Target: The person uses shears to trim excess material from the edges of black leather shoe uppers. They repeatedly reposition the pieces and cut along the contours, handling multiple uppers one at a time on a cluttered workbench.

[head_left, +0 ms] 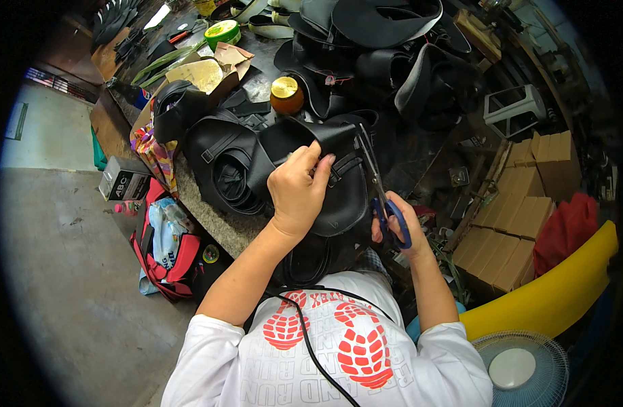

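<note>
My left hand is closed, its thumb and fingers pinching a curved black leather piece at its edge. Wrapped through the blue handles of a pair of scissors, my right hand holds them upright. The blades point away from me, just right of the leather, slightly apart. Below my left hand lies a rounded black leather panel with a small buckle strap. To its left, another black leather piece with a buckle holds coiled black straps.
An amber jar with a yellow lid and a green round tin stand on the cluttered bench. More black leather pieces pile up at the back. Brown boxes and a fan are to the right, a red bag left.
</note>
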The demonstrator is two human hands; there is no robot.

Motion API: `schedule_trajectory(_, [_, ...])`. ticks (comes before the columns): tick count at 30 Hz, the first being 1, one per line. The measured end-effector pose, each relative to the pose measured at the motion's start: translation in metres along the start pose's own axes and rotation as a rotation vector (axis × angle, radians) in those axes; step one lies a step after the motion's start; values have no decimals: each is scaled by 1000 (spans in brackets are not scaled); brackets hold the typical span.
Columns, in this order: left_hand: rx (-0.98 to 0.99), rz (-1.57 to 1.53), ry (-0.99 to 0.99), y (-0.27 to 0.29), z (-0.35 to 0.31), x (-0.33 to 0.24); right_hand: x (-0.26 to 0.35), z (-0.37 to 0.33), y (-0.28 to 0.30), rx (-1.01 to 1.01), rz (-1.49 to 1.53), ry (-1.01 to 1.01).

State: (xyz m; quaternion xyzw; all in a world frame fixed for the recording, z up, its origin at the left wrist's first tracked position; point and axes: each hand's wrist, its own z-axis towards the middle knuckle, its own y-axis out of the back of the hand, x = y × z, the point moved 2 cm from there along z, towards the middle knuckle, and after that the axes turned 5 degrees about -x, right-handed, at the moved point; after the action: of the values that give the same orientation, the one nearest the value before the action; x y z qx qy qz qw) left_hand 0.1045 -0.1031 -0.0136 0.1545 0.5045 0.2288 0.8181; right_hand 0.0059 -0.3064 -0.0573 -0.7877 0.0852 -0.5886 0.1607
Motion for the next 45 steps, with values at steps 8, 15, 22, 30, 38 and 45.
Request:
schedule_trajectory(8, [22,-301,266,-2,-7,8,22,8,20,20,-164,-143])
schedule_trajectory(15, [144,-489,489,3,-3,13,17,10,21,77,-103,-139])
schedule_trajectory(22, [262,-844,808,4,-2,8,7,2,13,183,83,-103])
schedule_trajectory(30, [311,-846,853,6,-1,8,6,1,9,58,-24,-87])
schedule_trajectory(38, [-13,-416,414,28,-5,-9,17,-13,-8,-69,75,-265])
schedule_trajectory(45, [-55,-337,312,36,-9,-18,25,-27,-15,-137,-700,58])
